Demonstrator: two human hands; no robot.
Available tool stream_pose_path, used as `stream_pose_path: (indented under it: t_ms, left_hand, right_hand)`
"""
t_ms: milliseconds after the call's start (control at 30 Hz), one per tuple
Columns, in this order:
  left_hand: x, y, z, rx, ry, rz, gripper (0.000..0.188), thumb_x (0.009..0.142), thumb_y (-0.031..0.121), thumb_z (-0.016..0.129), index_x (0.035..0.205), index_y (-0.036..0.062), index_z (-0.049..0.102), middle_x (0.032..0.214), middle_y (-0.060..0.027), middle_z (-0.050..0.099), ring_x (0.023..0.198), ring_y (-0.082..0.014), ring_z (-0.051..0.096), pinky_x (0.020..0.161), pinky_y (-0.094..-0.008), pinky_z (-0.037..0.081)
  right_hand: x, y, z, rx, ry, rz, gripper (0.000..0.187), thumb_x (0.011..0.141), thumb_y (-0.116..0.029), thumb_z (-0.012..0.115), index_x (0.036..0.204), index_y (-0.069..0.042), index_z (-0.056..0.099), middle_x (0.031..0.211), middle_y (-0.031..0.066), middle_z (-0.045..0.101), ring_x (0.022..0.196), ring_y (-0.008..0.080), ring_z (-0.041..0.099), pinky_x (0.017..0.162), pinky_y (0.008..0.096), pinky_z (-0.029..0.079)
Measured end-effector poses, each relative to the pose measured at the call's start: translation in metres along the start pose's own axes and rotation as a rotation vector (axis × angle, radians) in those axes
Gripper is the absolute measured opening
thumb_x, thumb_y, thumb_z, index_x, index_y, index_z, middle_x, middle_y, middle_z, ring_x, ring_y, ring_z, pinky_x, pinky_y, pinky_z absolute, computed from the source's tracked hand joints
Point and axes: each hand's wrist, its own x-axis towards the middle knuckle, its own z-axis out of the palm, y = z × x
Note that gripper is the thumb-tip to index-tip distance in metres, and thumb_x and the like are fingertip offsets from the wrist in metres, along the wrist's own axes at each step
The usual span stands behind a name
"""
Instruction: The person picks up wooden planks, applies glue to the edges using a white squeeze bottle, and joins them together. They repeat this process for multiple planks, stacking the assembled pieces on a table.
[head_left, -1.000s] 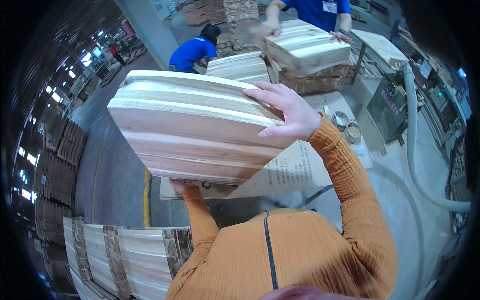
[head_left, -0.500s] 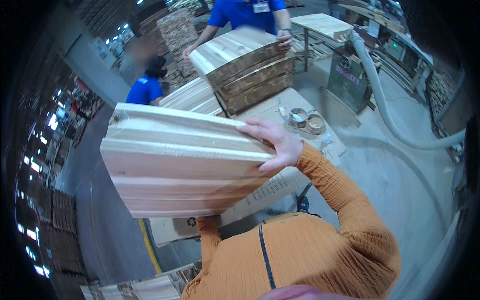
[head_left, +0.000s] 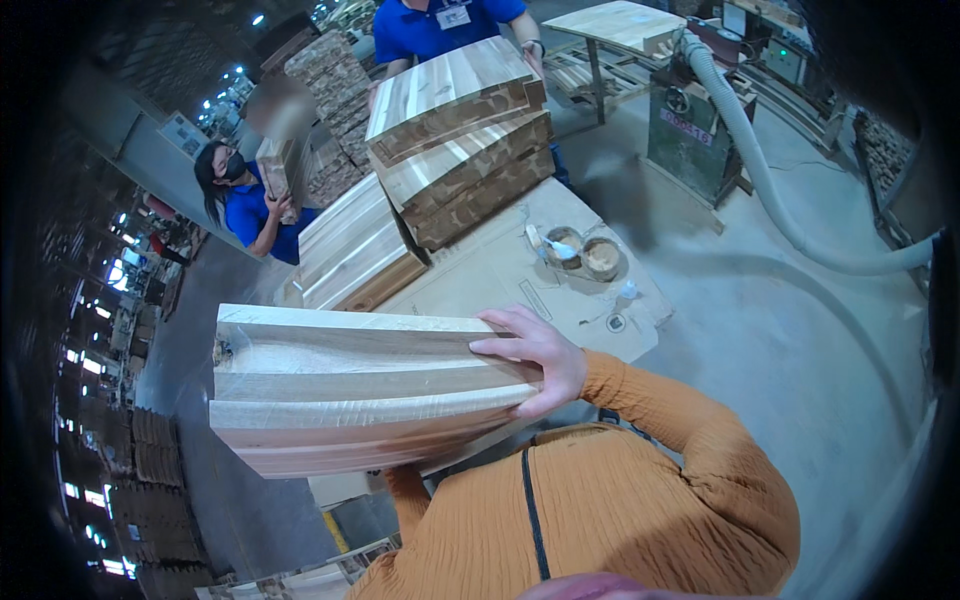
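Grey concrete floor (head_left: pixel 800 330) runs through a wide workshop hall, with stacks of timber along the dim left side. Ahead of the wearer stands a work table covered in brown cardboard (head_left: pixel 500 275). On it rest three stacks of laminated wood panels: a low one at the left (head_left: pixel 350 250), a middle one (head_left: pixel 470 180) and, tilted on top of that, an upper one (head_left: pixel 450 95). Two round tins (head_left: pixel 585 250) sit side by side on the cardboard just right of the stacks, with a small pale bottle (head_left: pixel 627 292) near them. Beyond the table a green machine (head_left: pixel 695 125) feeds a pale flexible extraction hose (head_left: pixel 790 220) that curves across the floor to the right. Two co-workers in blue shirts are present: one (head_left: pixel 440 20) behind the upper stack with hands on it, one (head_left: pixel 240 200) at the left holding a small wood block.

Held up in the foreground, between the wearer and the table, is a bundle of curved wood panels (head_left: pixel 350 390), roughly four layers counted at the visible edge, blocking the view of the table's near end. The right hand (head_left: pixel 535 360) lies at the bundle's right end, fingers spread flat over the top face and curled at the edge. The left hand is hidden beneath the bundle; only its orange-sleeved forearm (head_left: pixel 410 495) rises under the lower edge, so its grip cannot be told.
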Motion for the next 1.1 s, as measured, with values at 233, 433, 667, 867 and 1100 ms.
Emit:
stream_pose_path:
  t_ms: [233,433,667,867,1100]
  left_hand:
    - [-0.032,-0.035,0.017,0.019,0.091,0.033,0.057,0.093,0.043,0.036,0.139,0.0099,0.032,0.131,-0.0130,0.047,0.119,-0.0283,0.049,0.089,-0.0429,0.050]
    - [-0.049,-0.056,0.052,0.041,0.145,0.061,0.057,0.093,0.043,0.036,0.139,0.0098,0.033,0.131,-0.0128,0.047,0.118,-0.0281,0.050,0.088,-0.0425,0.050]
    - [-0.053,-0.054,0.110,0.098,0.140,0.120,0.057,0.093,0.044,0.036,0.139,0.0098,0.033,0.131,-0.0126,0.047,0.117,-0.0277,0.051,0.088,-0.0420,0.050]
    - [-0.053,-0.030,0.185,0.201,0.090,0.193,0.056,0.093,0.044,0.036,0.138,0.0098,0.034,0.131,-0.0124,0.047,0.116,-0.0274,0.051,0.087,-0.0415,0.051]
    - [-0.030,-0.005,0.289,0.320,-0.059,0.214,0.056,0.093,0.044,0.036,0.138,0.0098,0.034,0.131,-0.0122,0.048,0.115,-0.0271,0.052,0.087,-0.0410,0.051]
  right_hand:
    - [0.013,0.019,-0.043,0.086,-0.038,-0.044,0.081,0.055,-0.033,0.078,0.128,-0.009,0.052,0.129,0.0230,0.043,0.107,0.0375,0.046,0.095,0.0442,0.036]
    - [0.012,0.049,-0.080,0.123,-0.078,-0.005,0.081,0.055,-0.033,0.078,0.127,-0.009,0.053,0.128,0.0242,0.044,0.109,0.0388,0.046,0.095,0.0445,0.036]
    - [-0.004,0.090,-0.126,0.182,-0.065,0.237,0.081,0.059,-0.035,0.079,0.131,-0.010,0.051,0.135,0.0250,0.040,0.123,0.0382,0.041,0.104,0.0432,0.030]
    - [-0.025,0.141,-0.155,0.611,0.194,0.478,0.080,0.062,-0.026,0.079,0.132,-0.002,0.047,0.136,0.0194,0.041,0.128,0.0269,0.039,0.107,0.0363,0.029]
    - [-0.016,0.190,-0.201,0.691,0.447,0.580,0.060,0.077,-0.014,0.067,0.129,0.005,0.046,0.115,0.0090,0.058,0.098,0.0126,0.057,0.087,0.0266,0.045]
